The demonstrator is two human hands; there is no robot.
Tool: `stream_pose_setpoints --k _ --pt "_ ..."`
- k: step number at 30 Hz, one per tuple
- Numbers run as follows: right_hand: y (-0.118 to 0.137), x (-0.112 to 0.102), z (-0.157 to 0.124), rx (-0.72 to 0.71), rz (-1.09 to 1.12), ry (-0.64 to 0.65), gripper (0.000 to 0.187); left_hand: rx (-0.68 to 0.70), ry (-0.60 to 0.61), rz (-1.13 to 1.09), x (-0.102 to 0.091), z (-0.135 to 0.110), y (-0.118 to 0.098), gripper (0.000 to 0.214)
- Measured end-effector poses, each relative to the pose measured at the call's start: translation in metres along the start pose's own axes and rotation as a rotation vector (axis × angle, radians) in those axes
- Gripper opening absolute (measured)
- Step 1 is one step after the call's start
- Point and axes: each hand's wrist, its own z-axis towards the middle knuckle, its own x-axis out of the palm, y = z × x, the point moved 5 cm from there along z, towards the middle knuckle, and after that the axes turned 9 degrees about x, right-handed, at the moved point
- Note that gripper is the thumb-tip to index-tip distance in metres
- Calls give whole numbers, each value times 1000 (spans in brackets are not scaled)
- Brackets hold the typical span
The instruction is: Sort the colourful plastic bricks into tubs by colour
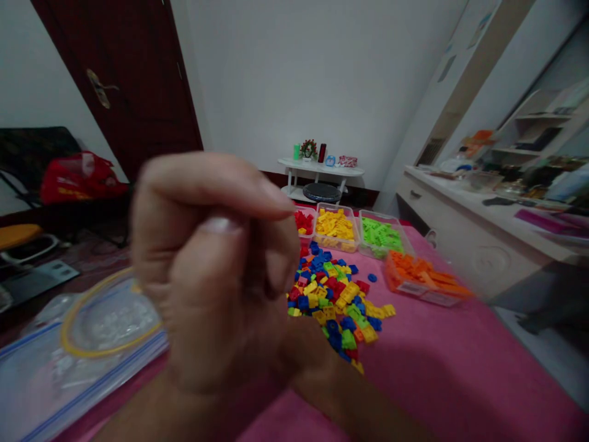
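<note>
My left hand (202, 294) is raised close to the camera, its fingers curled and the thumb tucked under the bent forefinger. What it holds, if anything, is hidden. My right hand (294, 334) comes in from the lower right and sits behind the left one. Only its wrist side shows clearly; its fingers are covered. Beyond both hands, a loose pile of mixed toy building bricks (338, 288) in yellow, blue, red, green and orange lies on the pink cloth (442, 362).
Behind the pile stand clear boxes of red bricks (304, 222), yellow bricks (335, 224) and green bricks (381, 233). A box of orange bricks (423, 273) is to the right. A zip bag (41, 393) and a yellow ring (69, 344) lie at left. A drawer cabinet (478, 239) borders the right.
</note>
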Motion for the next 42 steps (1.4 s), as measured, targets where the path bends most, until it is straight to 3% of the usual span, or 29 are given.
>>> stream_pose_setpoints --k 2,3,6,9,12,16,18,20,23,26,29,33,37,39,42 --pt "-1 3 0 12 -16 -11 23 61 -81 -41 7 -1 11 27" --pt "0 2 -3 -10 -14 -38 24 65 -60 -61 12 -2 20 25" --pt "0 -10 -14 -97 16 -148 20 -38 47 -38 17 -6 54 19" --pt "-19 -39 -19 -30 25 -248 18 -167 102 35 12 -10 81 16" --pt "-68 -84 -23 138 79 -439 20 -228 104 95 7 -12 93 16" --pt "-167 -134 -53 490 122 -781 17 -280 156 153 9 -15 99 18" --pt "-215 -143 -74 703 84 -882 18 -295 201 175 11 -17 100 19" --pt "-251 -142 -91 819 72 -911 21 -300 249 193 14 -21 101 20" --pt "-281 -134 -100 821 120 -820 28 -293 309 212 18 -26 102 22" --pt "-280 -130 -95 762 124 -716 38 -290 333 229 19 -26 103 23" --pt "-258 -137 -87 714 107 -699 30 -329 427 272 21 -27 110 26" --pt "-218 -145 -74 541 208 -660 21 -349 836 419 35 -52 123 25" --pt "-194 -148 -70 460 267 -655 21 -177 1305 465 55 -103 124 21" --pt "-188 -148 -69 448 272 -652 21 -133 1457 504 63 -127 123 17" --pt "-182 -148 -69 420 263 -654 20 -131 1563 702 70 -149 122 18"
